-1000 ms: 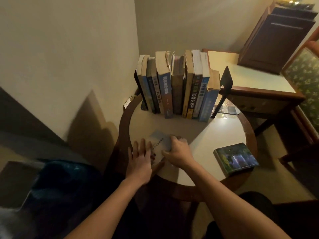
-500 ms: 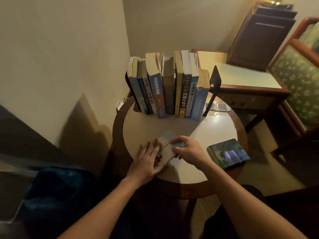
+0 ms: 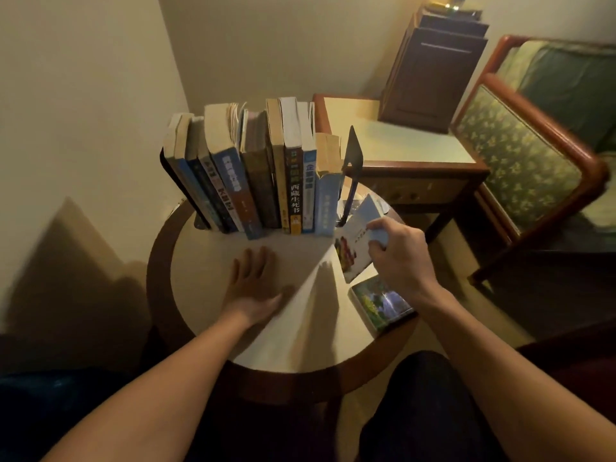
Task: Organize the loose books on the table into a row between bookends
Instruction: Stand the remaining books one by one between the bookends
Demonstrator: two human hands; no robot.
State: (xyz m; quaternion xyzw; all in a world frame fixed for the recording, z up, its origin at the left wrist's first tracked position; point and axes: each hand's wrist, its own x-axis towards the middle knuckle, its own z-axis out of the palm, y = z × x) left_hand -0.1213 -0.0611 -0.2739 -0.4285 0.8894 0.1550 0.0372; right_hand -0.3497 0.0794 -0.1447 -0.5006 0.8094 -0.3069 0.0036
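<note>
Bringing a pale blue book (image 3: 358, 241) toward the right bookend (image 3: 353, 155).
My right hand (image 3: 398, 253) pinches the tilted book just in front of the bookend. My left hand (image 3: 255, 288) lies flat, fingers straight, on the table (image 3: 206, 295), well left of it. The row (image 3: 260, 175) stands close against the bookend, so I should slide the bookend outward first. A green book (image 3: 380, 303) lies nearer me, at the table's rim.

both forearms (image 3: 186, 371) bare down to left hand (image 3: 255, 288) and right hand (image 3: 401, 258) — dark trousers (image 3: 430, 395) below.
</note>
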